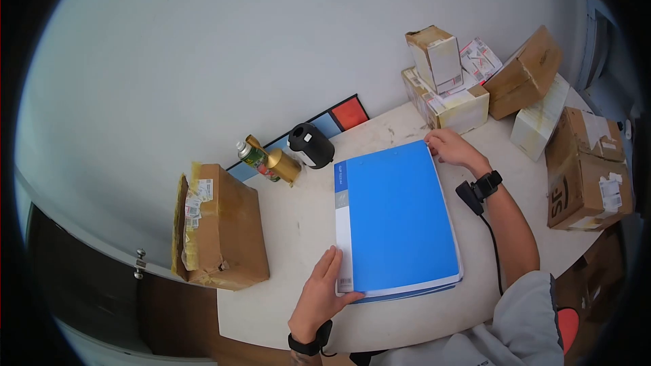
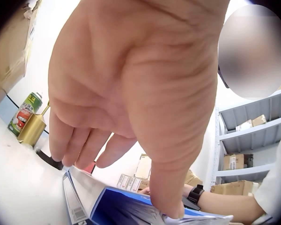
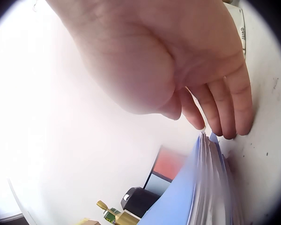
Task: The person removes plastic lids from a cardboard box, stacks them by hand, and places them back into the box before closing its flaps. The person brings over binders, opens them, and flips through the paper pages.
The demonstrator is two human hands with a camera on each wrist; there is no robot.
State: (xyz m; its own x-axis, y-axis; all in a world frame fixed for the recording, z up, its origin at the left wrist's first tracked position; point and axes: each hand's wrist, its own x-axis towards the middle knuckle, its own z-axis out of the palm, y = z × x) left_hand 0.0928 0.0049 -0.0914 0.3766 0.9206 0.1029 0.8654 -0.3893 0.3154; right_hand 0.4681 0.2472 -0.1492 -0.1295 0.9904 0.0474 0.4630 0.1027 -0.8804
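A blue file folder (image 1: 400, 220) with a white and dark-blue spine label lies on the table, papers showing along its right and bottom edges. My left hand (image 1: 322, 295) is at its lower left corner, fingers straight along the spine and thumb on the bottom edge. In the left wrist view the thumb (image 2: 167, 194) presses against the folder's edge, apart from the fingers. At the upper right corner is my right hand (image 1: 452, 149). The right wrist view shows its fingers (image 3: 215, 110) extended at the page edges, fingertips right at the corner, thumb held apart.
An open cardboard box (image 1: 234, 230) stands at the left. Behind the folder are a spray can (image 1: 254, 159), a gold-coloured container (image 1: 283, 166) and a black cylindrical object (image 1: 312, 146). Several cartons (image 1: 461, 105) are piled at the back right, with another box (image 1: 586, 169) at the right edge.
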